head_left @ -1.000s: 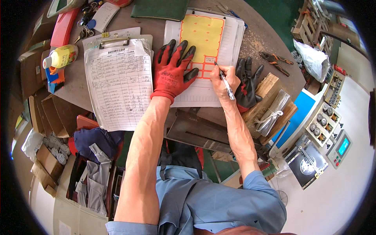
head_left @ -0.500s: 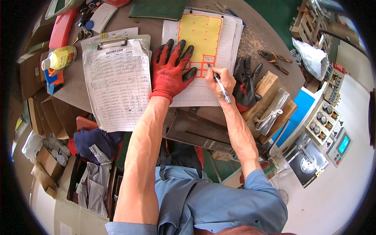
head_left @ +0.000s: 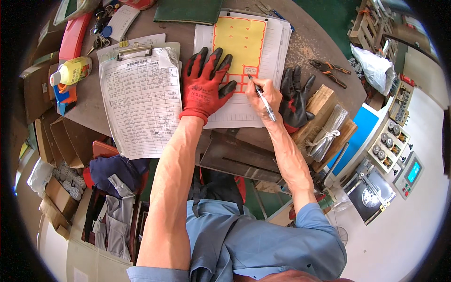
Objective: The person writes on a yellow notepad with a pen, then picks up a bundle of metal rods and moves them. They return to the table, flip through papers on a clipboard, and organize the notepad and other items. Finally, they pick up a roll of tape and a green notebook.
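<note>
My left hand (head_left: 206,87), in a red and black work glove, lies flat with fingers spread over the lower left of a yellow label sheet (head_left: 238,42) bordered in red. In my bare right hand (head_left: 266,99) a pen (head_left: 264,100) is pinched, its tip at a small label near the sheet's lower right, where some handwriting shows. Beneath lie lined white papers (head_left: 230,115) on a clipboard. Just right of my right hand rests an empty red and black glove (head_left: 295,96). Left of my gloved hand is another clipboard with a filled-in form (head_left: 138,103).
Pliers (head_left: 330,73), wood blocks (head_left: 317,113) and a tied bundle of clear plastic (head_left: 327,134) lie to the right. A yellow bottle (head_left: 73,70), keys (head_left: 98,43) and a dark green folder (head_left: 188,10) are at the left and back. A machine panel (head_left: 409,175) stands far right.
The pen tip has shifted very slightly left, and a little more handwriting shows on the small label. My left hand stays in place.
</note>
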